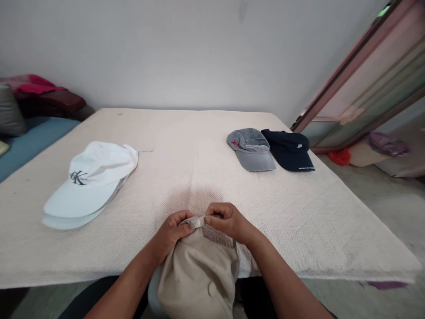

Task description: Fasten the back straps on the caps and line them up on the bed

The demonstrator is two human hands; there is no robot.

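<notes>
A beige cap (199,274) is at the table's front edge, its back opening and strap facing away from me. My left hand (174,232) is closed on the strap end beside the buckle (198,222), thumb on top. Pinched between the fingers of my right hand (229,221) is the other part of the strap. The cap's brim lies low and mostly hidden under its crown. To the left, white caps (99,164) lie stacked, the upper one with a dark logo. A grey cap (254,148) and a navy cap (290,148) rest side by side at the right.
A cream textured cloth (186,141) covers the table, which stands against a grey wall (186,53). At the left are a blue-covered seat (49,128) and pink cloth (38,84). A pink-framed cabinet (358,84) and a red bundle (340,156) are off to the right.
</notes>
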